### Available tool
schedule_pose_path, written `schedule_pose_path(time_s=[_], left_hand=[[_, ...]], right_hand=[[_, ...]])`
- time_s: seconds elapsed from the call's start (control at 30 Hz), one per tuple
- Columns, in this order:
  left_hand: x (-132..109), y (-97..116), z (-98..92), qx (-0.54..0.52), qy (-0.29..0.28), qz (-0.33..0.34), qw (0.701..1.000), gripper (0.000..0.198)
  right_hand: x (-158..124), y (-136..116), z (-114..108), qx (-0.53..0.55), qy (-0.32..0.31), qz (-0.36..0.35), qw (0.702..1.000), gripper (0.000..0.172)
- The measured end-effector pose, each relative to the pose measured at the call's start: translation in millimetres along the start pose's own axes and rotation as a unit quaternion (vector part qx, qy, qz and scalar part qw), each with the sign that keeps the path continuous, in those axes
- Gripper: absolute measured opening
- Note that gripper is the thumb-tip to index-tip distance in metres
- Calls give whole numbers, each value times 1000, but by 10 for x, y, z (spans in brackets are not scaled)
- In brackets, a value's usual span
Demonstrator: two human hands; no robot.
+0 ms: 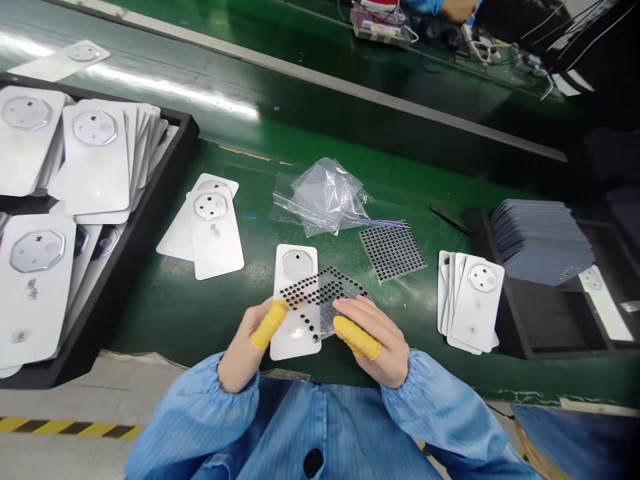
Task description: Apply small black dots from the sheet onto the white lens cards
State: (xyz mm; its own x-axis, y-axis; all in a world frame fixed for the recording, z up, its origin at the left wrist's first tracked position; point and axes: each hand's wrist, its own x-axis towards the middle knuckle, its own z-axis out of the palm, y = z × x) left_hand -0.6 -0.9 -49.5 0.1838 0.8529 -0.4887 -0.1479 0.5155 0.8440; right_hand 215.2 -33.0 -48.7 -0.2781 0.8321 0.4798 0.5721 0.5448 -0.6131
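Observation:
A clear sheet dotted with small black discs (327, 293) lies tilted over a white rounded plate (295, 343) in front of me. My left hand (255, 337), a yellow cot on one finger, pinches the sheet's left corner. My right hand (373, 340), with yellow cots on its thumb and a finger, closes on the sheet's right side. One dark dot shows in the plate's silver octagon. Behind to the right lies a second dotted sheet (393, 252), with purple tweezers (385, 223) along its back edge, next to crumpled clear bags (330, 193).
On the left, a black tray (170, 177) holds stacked white plates; two more plates (217, 237) lie beside it. To the right are stacked white plates (477, 303), a black pen (450, 220) and a bin with grey cards (543, 240). Another person's hand (459, 9) shows at the top.

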Motion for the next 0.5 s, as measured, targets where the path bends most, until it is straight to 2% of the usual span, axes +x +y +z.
schedule_pose_path(time_s=[0.07,0.13,0.17,0.23,0.37,0.43,0.5], left_hand=[[5,23,75,-31,-23,-26,999,43],[14,49,119,-37,-3,-42,998,35],[18,55,133,-34,9,-42,999,32],[22,48,148,-25,25,-28,999,30],[14,18,160,-1,56,18,998,30],[2,16,165,8,63,34,997,29],[-11,22,176,16,55,39,998,28]], right_hand=[[40,0,-54,-8,-58,-46,997,40],[99,2,-87,3,-85,-73,994,35],[137,-7,-95,20,-82,-58,995,33],[233,-52,-90,79,-59,15,995,30],[441,-161,-25,211,-33,142,967,19],[499,-165,34,231,-30,166,958,14],[502,-127,111,198,-14,153,968,11]])
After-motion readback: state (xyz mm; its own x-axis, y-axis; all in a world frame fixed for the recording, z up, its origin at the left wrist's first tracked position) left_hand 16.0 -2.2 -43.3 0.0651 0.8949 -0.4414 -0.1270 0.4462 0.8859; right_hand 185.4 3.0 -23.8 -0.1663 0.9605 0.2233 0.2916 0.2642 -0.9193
